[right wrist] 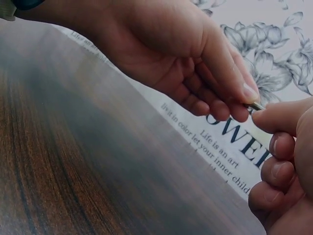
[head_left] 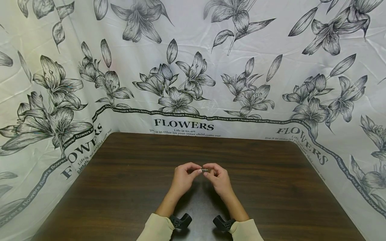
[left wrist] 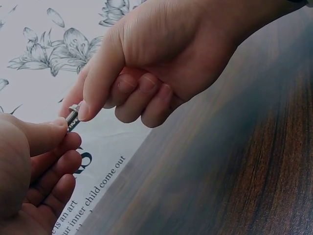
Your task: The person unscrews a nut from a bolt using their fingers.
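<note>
A small silver bolt (head_left: 204, 170) is held up over the table between the fingertips of both hands. My left hand (head_left: 182, 179) pinches one end of it between thumb and index finger. In the left wrist view the bolt's thread (left wrist: 72, 117) shows, with a wider collar-like part (left wrist: 74, 107) at the other end. Thumb and index finger of my right hand (head_left: 220, 181) grip at that wider part, and its other fingers are curled in. In the right wrist view only a short piece of the bolt (right wrist: 255, 105) shows; the fingertips hide the rest.
Below the hands lies a dark wood-grain table (head_left: 135, 180). A white cloth (head_left: 250, 40) printed with flowers and lettering stands behind it and along both sides. Each wrist wears a black device (head_left: 181, 221) near the sleeve.
</note>
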`<state>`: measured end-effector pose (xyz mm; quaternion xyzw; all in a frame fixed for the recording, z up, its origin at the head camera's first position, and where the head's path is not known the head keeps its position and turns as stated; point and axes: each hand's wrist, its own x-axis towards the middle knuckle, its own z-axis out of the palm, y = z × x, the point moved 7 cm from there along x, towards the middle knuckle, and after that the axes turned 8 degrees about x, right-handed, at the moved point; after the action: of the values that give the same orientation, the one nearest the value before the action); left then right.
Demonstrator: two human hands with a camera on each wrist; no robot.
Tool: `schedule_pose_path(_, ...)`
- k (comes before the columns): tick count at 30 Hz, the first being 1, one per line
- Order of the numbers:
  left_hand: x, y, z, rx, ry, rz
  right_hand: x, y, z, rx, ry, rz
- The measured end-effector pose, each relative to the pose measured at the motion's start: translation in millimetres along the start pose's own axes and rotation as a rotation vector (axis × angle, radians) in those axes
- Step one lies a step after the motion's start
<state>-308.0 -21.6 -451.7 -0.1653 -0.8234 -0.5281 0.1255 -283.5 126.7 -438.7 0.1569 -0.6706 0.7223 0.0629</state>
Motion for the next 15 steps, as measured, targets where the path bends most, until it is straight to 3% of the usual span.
schedule_pose_path(7,-0.3,0.9,1.1,0.001,0.001,0.011,2.4,12.6,-2.6,0.001,0.009,0.004)
schedule_pose_path(15,-1.5,3.7,4.8,0.003,-0.023,0.014,4.6,39.3,-11.8,-0.059,0.100,0.078)
